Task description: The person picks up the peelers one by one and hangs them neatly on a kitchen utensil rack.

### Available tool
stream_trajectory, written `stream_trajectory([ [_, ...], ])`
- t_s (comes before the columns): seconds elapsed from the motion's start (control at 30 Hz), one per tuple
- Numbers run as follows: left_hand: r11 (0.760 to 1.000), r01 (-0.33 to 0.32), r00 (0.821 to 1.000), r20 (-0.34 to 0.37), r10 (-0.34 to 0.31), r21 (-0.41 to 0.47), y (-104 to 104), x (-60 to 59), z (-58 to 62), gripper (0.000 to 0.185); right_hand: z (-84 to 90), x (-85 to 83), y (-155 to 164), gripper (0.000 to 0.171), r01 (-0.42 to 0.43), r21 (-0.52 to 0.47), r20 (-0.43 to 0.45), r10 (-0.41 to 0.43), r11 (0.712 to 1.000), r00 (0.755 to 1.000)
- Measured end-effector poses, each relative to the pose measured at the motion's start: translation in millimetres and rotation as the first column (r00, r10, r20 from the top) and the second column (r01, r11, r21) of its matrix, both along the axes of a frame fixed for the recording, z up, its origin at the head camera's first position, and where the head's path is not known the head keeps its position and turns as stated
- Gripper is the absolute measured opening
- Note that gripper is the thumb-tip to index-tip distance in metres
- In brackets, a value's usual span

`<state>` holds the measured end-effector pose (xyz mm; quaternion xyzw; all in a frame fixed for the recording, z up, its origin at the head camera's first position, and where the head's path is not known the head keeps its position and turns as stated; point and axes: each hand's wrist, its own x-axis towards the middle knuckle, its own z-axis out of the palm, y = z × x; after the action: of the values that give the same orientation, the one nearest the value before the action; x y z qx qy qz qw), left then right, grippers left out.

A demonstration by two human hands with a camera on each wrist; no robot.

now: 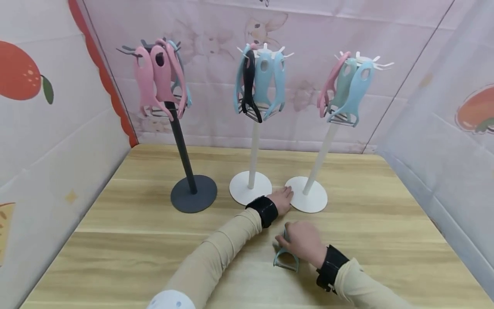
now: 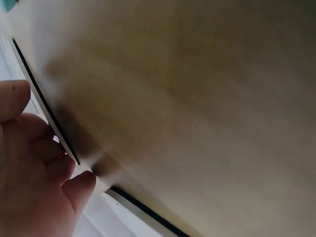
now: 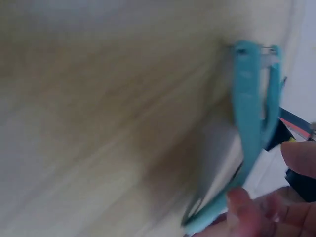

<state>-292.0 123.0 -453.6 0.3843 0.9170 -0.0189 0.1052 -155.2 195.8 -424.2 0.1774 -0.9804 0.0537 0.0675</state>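
A light blue Y-shaped peeler [image 1: 286, 260] is low over the wooden table, blade end toward the near edge. My right hand [image 1: 305, 241] grips it by the handle; in the right wrist view the fingers [image 3: 242, 207] are at the handle's end and the peeler's forked head [image 3: 247, 74] points away. Farther forward, my left hand [image 1: 281, 201] lies low with its fingers at the edge of the right stand's round white base [image 1: 317, 201]. In the left wrist view, the left fingers [image 2: 59, 168] reach along that base's thin edge.
A dark grey stand [image 1: 193, 195] at left holds pink and blue peelers [image 1: 162, 77]. The middle white stand [image 1: 252, 159] carries blue ones and a black peeler [image 1: 248, 81]. Pink, green and blue peelers [image 1: 359, 90] hang on the right stand. Printed cloth walls [image 1: 216, 124] surround the table.
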Motion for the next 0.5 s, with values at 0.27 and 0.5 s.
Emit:
stream_trajectory([
  [0.27, 0.999, 0.021, 0.999, -0.049, -0.022, -0.027, -2.2, 1.2, -8.1, 0.056, -6.1, 1.9, -0.4, 0.042, 0.005, 0.003, 0.052, -0.005, 1.000, 0.999],
  [0.5, 0.996, 0.017, 0.998, -0.065, -0.023, -0.089, 15.9, -31.7, -50.6, 0.063, 2.6, 4.2, 15.1, 0.035, 0.151, -0.078, 0.279, -0.124, 0.985, 0.952],
])
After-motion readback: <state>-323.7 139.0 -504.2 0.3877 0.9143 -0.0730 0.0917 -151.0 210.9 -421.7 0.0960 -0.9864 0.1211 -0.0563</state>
